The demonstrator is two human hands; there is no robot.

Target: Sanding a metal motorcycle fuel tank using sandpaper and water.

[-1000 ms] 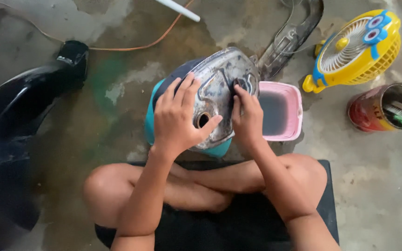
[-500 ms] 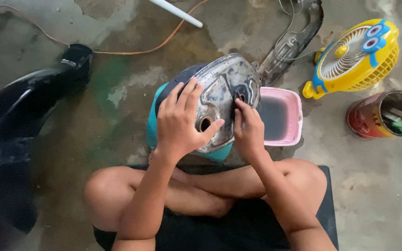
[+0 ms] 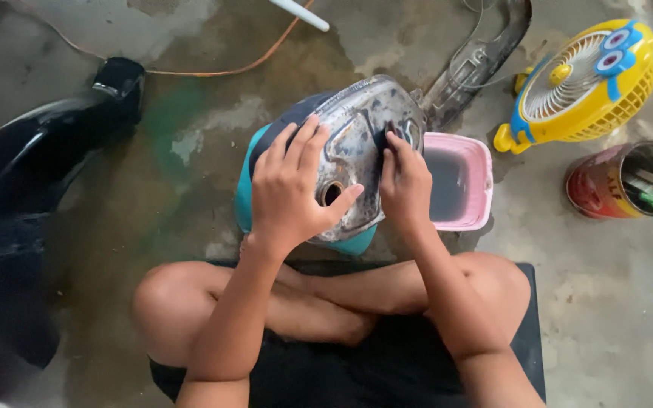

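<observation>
Bracing the bare, dull-grey metal fuel tank [image 3: 360, 143] on its teal support, your left hand [image 3: 290, 189] lies spread wide and flat beside the filler hole, gripping nothing. Your right hand [image 3: 404, 181] presses a small dark sanding pad [image 3: 380, 138] under its fingertips. The tank looks rigid, fairly heavy and probably slick when wet, so steady it by its curved sides.

Single head view, steeply downward, close over lap; floor perhaps concrete.
</observation>
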